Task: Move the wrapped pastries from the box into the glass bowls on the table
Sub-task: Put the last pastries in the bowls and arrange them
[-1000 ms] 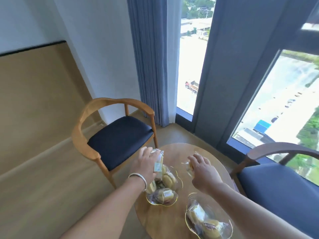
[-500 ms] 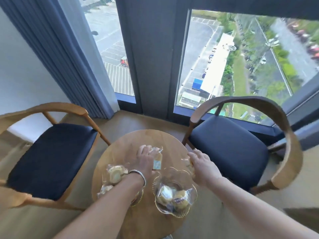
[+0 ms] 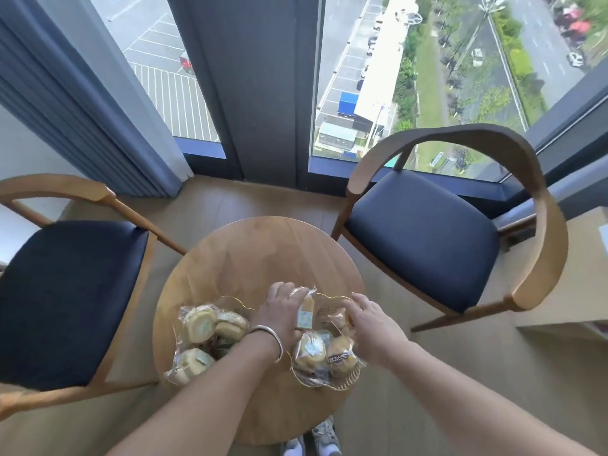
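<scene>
The wrappers carry small labels: a pale blue-and-white sticker on the pastry in my left hand point(image 3: 281, 315), and a dark band with white lettering on one pastry in the right bowl point(image 3: 340, 358), though the print is too blurred for me to read.

My left hand grips a wrapped pastry point(image 3: 306, 312) by its clear film, holding it upright just above the far edge of the right glass bowl point(image 3: 324, 381). My right hand point(image 3: 375, 327) has its fingers curled around another wrapped pastry point(image 3: 342, 319) at that bowl's right rim; it looks to be a pinch, but the hand covers most of it. A silver bangle point(image 3: 268, 340) sits on my left wrist.

The right glass bowl, low in the middle of the frame, holds two wrapped pastries side by side. The left glass bowl point(image 3: 230, 302), lower left of centre, is heaped with several wrapped pastries point(image 3: 199, 324), and one packet point(image 3: 189, 362) hangs out over its near side. My left forearm crosses over that bowl's right part.

Both bowls stand on the near half of a round wooden bench point(image 3: 250, 258). A wooden chair with a dark blue seat point(image 3: 65, 291) stands at the left of the frame and another point(image 3: 424, 238) at the right. Blue curtains point(image 3: 82, 110) hang at the upper left beside tall windows point(image 3: 427, 60). My shoes point(image 3: 324, 439) show at the bottom edge.
</scene>
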`<state>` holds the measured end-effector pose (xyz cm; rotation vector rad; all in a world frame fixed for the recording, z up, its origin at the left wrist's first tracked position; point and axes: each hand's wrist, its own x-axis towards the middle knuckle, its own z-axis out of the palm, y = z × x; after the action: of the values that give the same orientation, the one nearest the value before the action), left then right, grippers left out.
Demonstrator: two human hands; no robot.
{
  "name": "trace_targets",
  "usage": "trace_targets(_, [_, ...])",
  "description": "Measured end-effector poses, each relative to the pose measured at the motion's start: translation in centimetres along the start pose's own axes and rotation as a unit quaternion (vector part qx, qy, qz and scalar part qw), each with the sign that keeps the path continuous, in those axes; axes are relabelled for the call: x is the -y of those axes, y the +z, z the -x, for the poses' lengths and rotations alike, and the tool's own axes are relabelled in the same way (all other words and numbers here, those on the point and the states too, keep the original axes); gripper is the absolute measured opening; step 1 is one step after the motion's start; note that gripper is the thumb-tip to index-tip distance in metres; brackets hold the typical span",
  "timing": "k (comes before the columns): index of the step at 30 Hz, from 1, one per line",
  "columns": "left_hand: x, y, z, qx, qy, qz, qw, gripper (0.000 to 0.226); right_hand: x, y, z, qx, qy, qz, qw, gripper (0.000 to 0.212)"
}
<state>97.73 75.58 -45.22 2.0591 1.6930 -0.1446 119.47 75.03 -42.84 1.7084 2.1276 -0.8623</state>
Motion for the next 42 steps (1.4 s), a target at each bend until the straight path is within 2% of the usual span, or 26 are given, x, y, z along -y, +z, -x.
trace_targets(5, [-0.2,3.5,-1.5,0.024,0.000,0.032,0.999,0.094,-0.6,2.5,-1.8,0.026,-0.001,-0.019,0.999,0.088])
trace_targets(9, [-0.4,6.1,-2.6,0.030,-0.002,0.053,0.998,0.084,-1.1,4.3,-3.7,0.047,0.000,-0.030,0.998,0.087])
trace_targets(15, [0.1,9.0,-3.7,0.066,-0.013,0.036,0.997,0.080,-1.8,7.0,-5.8,0.057,-0.008,-0.040,0.998,0.082])
trace_targets(23, [0.2,11.0,-4.5,0.056,0.001,0.047,0.997,0.096,-2.6,8.8,-6.8,-0.017,0.000,-0.104,0.994,0.066])
trace_targets(26, [0.0,11.3,-4.7,0.052,0.013,0.044,0.998,0.088,-2.9,9.0,-7.3,-0.034,0.000,-0.119,0.992,0.059])
trace_targets(30, [0.3,11.3,-4.7,0.044,0.039,0.040,0.997,0.073,-3.1,8.7,-8.1,-0.043,-0.003,-0.071,0.997,0.055])
trace_targets(34, [0.7,10.5,-5.3,0.028,0.053,0.061,0.996,0.066,-4.1,7.6,-8.3,-0.025,0.032,-0.136,0.990,0.056])
trace_targets(37, [0.5,9.7,-5.9,0.058,0.018,0.074,0.995,0.066,-4.7,6.8,-8.6,-0.019,0.072,-0.178,0.981,0.061])
trace_targets(40, [0.0,9.1,-6.6,0.060,-0.058,0.107,0.991,0.050,-4.8,6.6,-8.9,-0.036,0.100,-0.143,0.984,0.047])
trace_targets(42, [-0.3,9.1,-6.9,0.033,-0.081,0.120,0.989,0.047,-4.5,6.8,-9.0,-0.043,0.096,-0.115,0.988,0.043])
